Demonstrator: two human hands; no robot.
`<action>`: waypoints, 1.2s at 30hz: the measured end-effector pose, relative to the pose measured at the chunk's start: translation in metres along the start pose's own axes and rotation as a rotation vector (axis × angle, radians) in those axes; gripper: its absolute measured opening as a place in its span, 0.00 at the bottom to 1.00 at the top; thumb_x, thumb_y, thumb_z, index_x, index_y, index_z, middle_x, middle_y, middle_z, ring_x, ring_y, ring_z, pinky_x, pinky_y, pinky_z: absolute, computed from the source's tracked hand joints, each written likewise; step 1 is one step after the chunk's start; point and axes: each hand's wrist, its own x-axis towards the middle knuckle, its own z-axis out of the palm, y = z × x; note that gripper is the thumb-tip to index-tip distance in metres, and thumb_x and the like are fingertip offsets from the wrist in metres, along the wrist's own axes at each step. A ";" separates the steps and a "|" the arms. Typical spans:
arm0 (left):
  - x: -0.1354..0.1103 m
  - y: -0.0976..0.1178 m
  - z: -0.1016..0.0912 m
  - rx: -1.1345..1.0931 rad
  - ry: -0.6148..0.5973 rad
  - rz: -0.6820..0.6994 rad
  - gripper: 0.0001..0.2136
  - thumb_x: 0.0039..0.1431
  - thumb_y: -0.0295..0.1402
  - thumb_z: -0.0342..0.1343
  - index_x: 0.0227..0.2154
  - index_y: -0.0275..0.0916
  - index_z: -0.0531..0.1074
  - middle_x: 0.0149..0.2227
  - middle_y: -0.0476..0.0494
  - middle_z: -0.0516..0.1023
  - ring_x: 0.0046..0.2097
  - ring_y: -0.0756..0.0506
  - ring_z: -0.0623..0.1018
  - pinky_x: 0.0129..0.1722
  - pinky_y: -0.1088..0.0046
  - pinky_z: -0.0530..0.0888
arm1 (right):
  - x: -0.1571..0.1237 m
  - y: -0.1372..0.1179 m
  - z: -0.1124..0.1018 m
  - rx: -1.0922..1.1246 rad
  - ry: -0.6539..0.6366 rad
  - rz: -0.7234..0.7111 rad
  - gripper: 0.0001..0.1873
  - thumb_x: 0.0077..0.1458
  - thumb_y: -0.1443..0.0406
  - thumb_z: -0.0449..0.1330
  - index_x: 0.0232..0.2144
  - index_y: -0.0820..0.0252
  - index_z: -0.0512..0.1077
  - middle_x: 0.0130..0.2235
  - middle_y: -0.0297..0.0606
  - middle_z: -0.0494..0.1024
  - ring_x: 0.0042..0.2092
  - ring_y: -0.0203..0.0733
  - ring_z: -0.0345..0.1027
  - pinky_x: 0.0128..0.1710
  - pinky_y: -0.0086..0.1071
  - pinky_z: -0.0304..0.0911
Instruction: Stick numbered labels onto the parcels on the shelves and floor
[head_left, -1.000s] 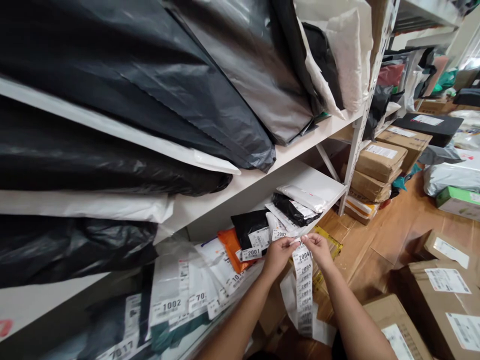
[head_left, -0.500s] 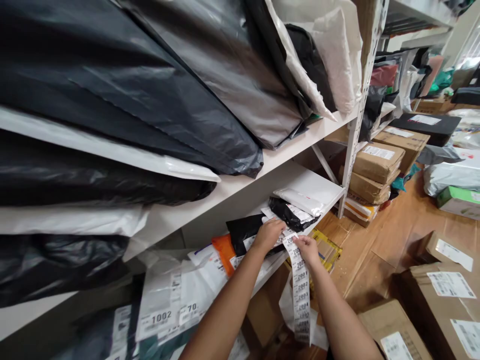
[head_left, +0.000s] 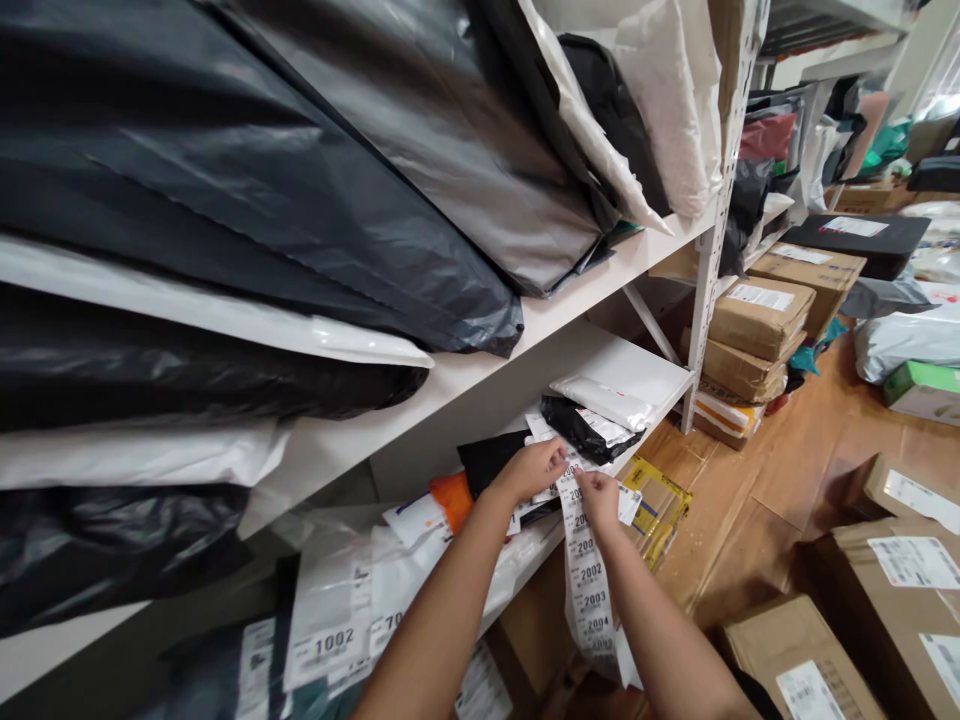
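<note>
A long strip of white number labels, printed 2002, 2003, 2004 and so on, hangs down past the lower shelf's edge. My left hand has its fingers pinched at the strip's upper end. On the other side, my right hand pinches the strip near the same end, thumb close to the left fingers. Just beyond both hands lies a black plastic parcel with a white label. Another black parcel and an orange one lie left of my left hand, partly hidden by the arm.
Large dark bags hang over the upper shelf's edge. A white upright post stands right of the hands. Cardboard boxes sit on the wooden floor at lower right. A bag marked 1002 lies at lower left.
Both hands have drawn closer together at the strip's top, the right hand shifting left. The strip's hanging part has swung slightly left and now curls at the bottom.
</note>
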 end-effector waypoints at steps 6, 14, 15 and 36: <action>0.002 -0.003 0.009 -0.046 0.046 -0.018 0.05 0.52 0.35 0.56 0.30 0.42 0.68 0.33 0.48 0.74 0.38 0.45 0.75 0.41 0.69 0.71 | 0.004 0.004 0.000 -0.087 0.062 -0.040 0.25 0.36 0.45 0.66 0.12 0.58 0.65 0.14 0.28 0.64 0.20 0.33 0.54 0.22 0.29 0.52; -0.001 -0.017 0.027 -0.212 0.242 -0.116 0.22 0.43 0.37 0.66 0.36 0.42 0.60 0.45 0.46 0.62 0.45 0.46 0.74 0.49 0.61 0.77 | 0.002 0.002 -0.005 -0.095 0.039 -0.075 0.28 0.36 0.42 0.65 0.12 0.57 0.62 0.13 0.26 0.59 0.20 0.32 0.50 0.22 0.29 0.49; 0.000 -0.019 0.029 -0.228 0.257 -0.126 0.22 0.42 0.37 0.67 0.36 0.42 0.60 0.46 0.45 0.62 0.46 0.45 0.74 0.49 0.60 0.77 | 0.002 0.001 -0.005 -0.088 0.035 -0.080 0.28 0.36 0.41 0.64 0.12 0.56 0.62 0.14 0.26 0.59 0.20 0.32 0.50 0.22 0.29 0.49; 0.011 -0.022 0.016 -0.320 0.332 -0.434 0.17 0.62 0.31 0.39 0.36 0.39 0.75 0.37 0.42 0.83 0.41 0.43 0.80 0.42 0.68 0.74 | 0.024 -0.042 0.038 -0.344 -0.029 -0.323 0.11 0.52 0.62 0.53 0.20 0.56 0.67 0.23 0.34 0.73 0.30 0.42 0.65 0.34 0.31 0.59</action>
